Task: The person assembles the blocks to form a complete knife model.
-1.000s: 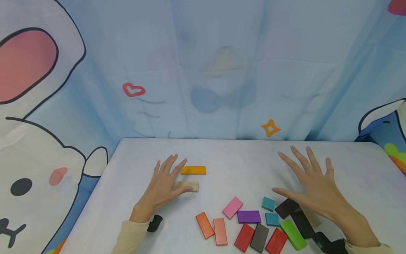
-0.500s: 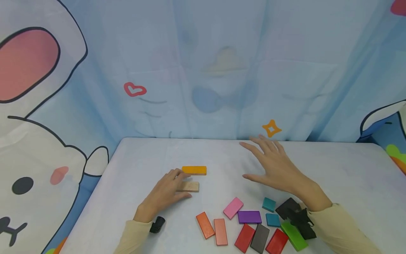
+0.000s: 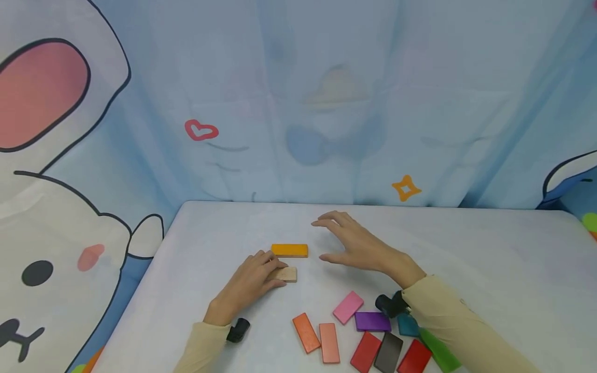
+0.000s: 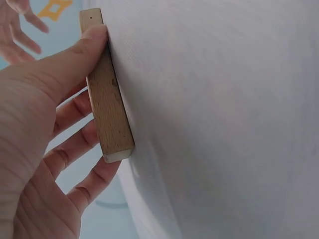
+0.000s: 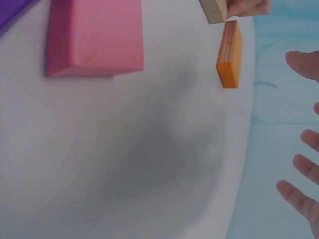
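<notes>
My left hand (image 3: 249, 285) has its thumb on the near side of a plain wooden block (image 3: 290, 274) and its fingers on the far side, pinching it. In the left wrist view this block (image 4: 108, 109) sits between thumb and fingers, low against the white tabletop. Just beyond it lies a yellow-orange block (image 3: 289, 251), parallel to it. To the right of that block my right hand (image 3: 364, 247) hovers with fingers and thumb spread apart, holding nothing. The right wrist view shows the yellow-orange block (image 5: 230, 55) apart from the right fingertips (image 5: 301, 62).
Near the front lie a pink block (image 3: 348, 307), a purple block (image 3: 372, 321), an orange block (image 3: 306, 333), a salmon block (image 3: 329, 343), and red, grey, teal and green ones. The right forearm (image 3: 462, 321) covers part of this group. A printed curtain (image 3: 280, 103) hangs behind the table (image 3: 489, 259).
My right hand has swept left from above the right side to near the yellow-orange block. My left fingers have come down and closed around the plain wooden block.
</notes>
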Tool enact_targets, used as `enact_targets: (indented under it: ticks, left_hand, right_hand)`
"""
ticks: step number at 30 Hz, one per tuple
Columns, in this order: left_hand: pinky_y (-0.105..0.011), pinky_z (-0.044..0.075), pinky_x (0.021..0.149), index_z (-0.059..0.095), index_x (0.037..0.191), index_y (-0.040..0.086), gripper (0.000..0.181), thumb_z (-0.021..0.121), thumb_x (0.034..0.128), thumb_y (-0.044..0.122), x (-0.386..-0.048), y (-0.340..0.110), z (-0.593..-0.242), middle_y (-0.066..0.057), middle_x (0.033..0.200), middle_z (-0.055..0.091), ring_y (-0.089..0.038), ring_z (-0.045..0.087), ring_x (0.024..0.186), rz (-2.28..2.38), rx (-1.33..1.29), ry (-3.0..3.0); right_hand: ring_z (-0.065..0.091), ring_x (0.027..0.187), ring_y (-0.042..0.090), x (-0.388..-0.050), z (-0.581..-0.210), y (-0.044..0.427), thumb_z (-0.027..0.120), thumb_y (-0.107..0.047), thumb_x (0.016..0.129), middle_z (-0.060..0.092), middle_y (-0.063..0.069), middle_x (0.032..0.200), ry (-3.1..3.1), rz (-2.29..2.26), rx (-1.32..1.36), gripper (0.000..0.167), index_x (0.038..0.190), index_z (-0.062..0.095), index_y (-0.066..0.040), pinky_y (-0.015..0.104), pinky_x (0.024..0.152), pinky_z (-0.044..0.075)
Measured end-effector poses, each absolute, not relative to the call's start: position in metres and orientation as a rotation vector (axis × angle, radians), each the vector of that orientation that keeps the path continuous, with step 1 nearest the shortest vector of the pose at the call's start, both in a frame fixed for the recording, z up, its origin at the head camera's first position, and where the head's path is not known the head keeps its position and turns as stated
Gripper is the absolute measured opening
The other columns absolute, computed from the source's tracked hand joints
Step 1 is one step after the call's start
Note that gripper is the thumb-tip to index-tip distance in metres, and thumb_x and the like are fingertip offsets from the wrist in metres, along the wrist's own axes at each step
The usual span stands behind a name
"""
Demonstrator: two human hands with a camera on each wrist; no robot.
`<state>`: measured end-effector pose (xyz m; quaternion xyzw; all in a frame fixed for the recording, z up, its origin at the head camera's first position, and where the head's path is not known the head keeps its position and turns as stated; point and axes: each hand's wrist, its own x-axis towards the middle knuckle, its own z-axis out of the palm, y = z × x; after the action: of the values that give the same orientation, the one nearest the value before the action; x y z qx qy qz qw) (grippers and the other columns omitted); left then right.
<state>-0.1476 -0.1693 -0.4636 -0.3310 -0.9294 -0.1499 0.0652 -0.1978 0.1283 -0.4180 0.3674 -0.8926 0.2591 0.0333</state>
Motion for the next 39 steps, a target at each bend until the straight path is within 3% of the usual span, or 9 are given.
enact_targets:
  ticks: [7, 14, 23, 39]
  left_hand:
    - [-0.030, 0.046, 0.075, 0.075, 0.119, 0.011, 0.034, 0.078, 0.0936, 0.034, -0.148, -0.169, -0.463, 0.000, 0.109, 0.064, -0.014, 0.051, 0.089, -0.447, -1.009, -2.816]
    - [-0.030, 0.047, 0.075, 0.074, 0.120, 0.010, 0.034, 0.077, 0.0953, 0.033, -0.150, -0.170, -0.463, 0.000, 0.109, 0.063, -0.015, 0.051, 0.090, -0.466, -1.021, -2.834]
    - [-0.030, 0.048, 0.078, 0.074, 0.120, 0.008, 0.034, 0.077, 0.0952, 0.031, -0.150, -0.169, -0.462, 0.000, 0.108, 0.063, -0.015, 0.049, 0.090, -0.510, -1.031, -2.834]
    - [-0.027, 0.047, 0.076, 0.076, 0.124, 0.009, 0.036, 0.078, 0.0945, 0.030, -0.150, -0.170, -0.462, -0.001, 0.109, 0.064, -0.015, 0.050, 0.090, -0.517, -1.024, -2.841]
  right_hand:
    - [0.052, 0.127, 0.030, -0.211, -0.432, 0.103, 0.085, -0.019, 0.090, 0.057, 0.008, 0.136, -2.811, 0.876, 1.264, 0.054, 0.137, 0.062, -0.005, 0.050, 0.108, 0.047]
    - [0.056, 0.116, 0.027, -0.216, -0.438, 0.074, 0.082, -0.013, 0.092, 0.059, 0.009, 0.130, -2.795, 0.793, 1.340, 0.042, 0.129, 0.067, -0.001, 0.042, 0.102, 0.051]
    - [0.056, 0.114, 0.027, -0.222, -0.443, 0.054, 0.078, -0.009, 0.095, 0.062, 0.012, 0.127, -2.860, 0.750, 1.348, 0.035, 0.127, 0.069, 0.002, 0.040, 0.105, 0.050]
    - [0.058, 0.089, 0.017, -0.220, -0.436, 0.058, 0.081, -0.009, 0.090, 0.063, 0.004, 0.102, -3.021, 0.595, 1.293, 0.027, 0.116, 0.074, -0.003, 0.038, 0.089, 0.056]
